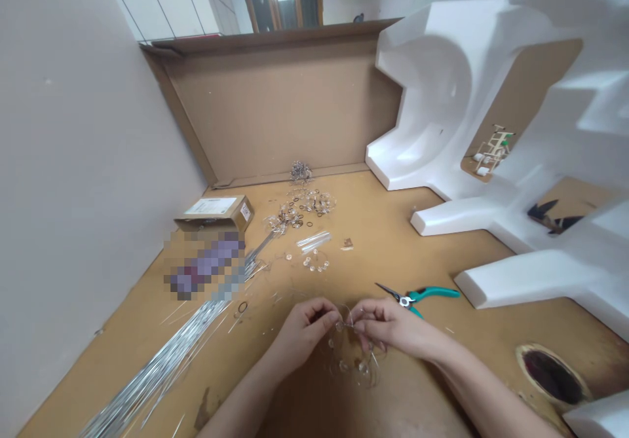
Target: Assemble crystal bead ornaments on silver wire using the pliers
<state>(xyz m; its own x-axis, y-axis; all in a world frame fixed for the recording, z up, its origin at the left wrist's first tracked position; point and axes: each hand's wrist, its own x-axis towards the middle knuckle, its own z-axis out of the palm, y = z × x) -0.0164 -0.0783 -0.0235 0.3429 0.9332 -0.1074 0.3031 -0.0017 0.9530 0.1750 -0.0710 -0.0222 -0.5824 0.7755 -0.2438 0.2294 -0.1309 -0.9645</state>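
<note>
Close together at the lower middle, both my hands pinch a looped wire strung with clear beads [343, 365]. My left hand [308, 330] is closed on the wire's left part, thumb against forefinger. From the other side my right hand [386, 327] grips the wire with its fingertips, a thin loop arching up between the hands. The beaded loop hangs below the fingers, and some of it is blurred. Just beyond my right hand lie needle-nose pliers [405, 300] with teal handles, touching neither hand. A ring of clear beads [317, 264] rests on the table farther out.
A long bundle of straight metal wires [181, 340] runs along the left. Behind it stand a small cardboard box [216, 212] and a pixelated item. Wire rings and beads [289, 214] lie in heaps at the back. White foam packing [422, 130] borders the right, near a table hole [553, 374].
</note>
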